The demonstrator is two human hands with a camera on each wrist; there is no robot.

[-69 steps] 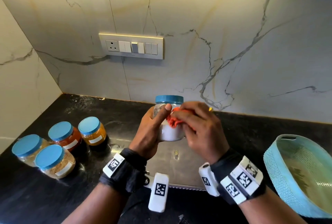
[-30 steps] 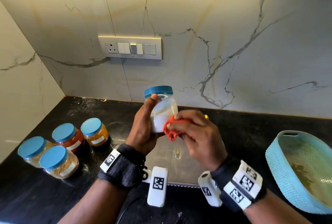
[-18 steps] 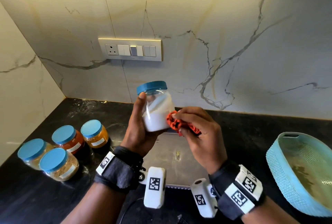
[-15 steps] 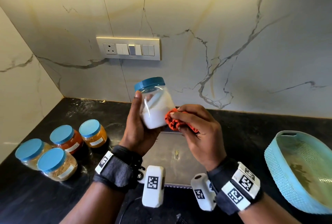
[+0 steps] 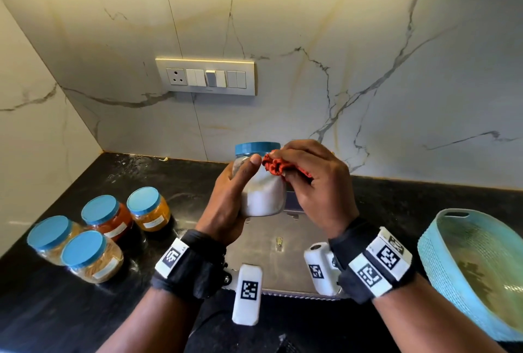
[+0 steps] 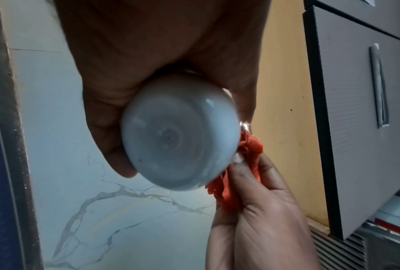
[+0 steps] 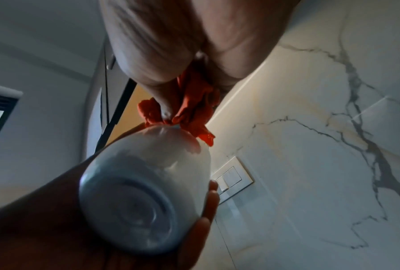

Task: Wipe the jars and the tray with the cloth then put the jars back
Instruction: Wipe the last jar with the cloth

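Observation:
My left hand [image 5: 235, 191] grips a clear jar of white powder [image 5: 264, 194] with a blue lid, held upright above the steel tray [image 5: 271, 262]. My right hand [image 5: 314, 180] holds a bunched orange cloth [image 5: 278, 166] against the jar's upper right side, just below the lid. From the left wrist view the jar's round base [image 6: 178, 131] faces the camera, with the cloth [image 6: 231, 186] pinched beside it. The right wrist view shows the cloth [image 7: 192, 111] pressed on the jar's shoulder [image 7: 171, 146].
Several blue-lidded spice jars [image 5: 99, 228] stand in a cluster on the black counter [image 5: 56, 310] at the left. A light-blue woven basket [image 5: 481, 268] sits at the right edge. A switch plate [image 5: 206, 77] is on the marble wall behind.
The jar has come down and back upright from a raised, left-tilted hold. The cloth has moved from the jar's lower side up to just under the lid.

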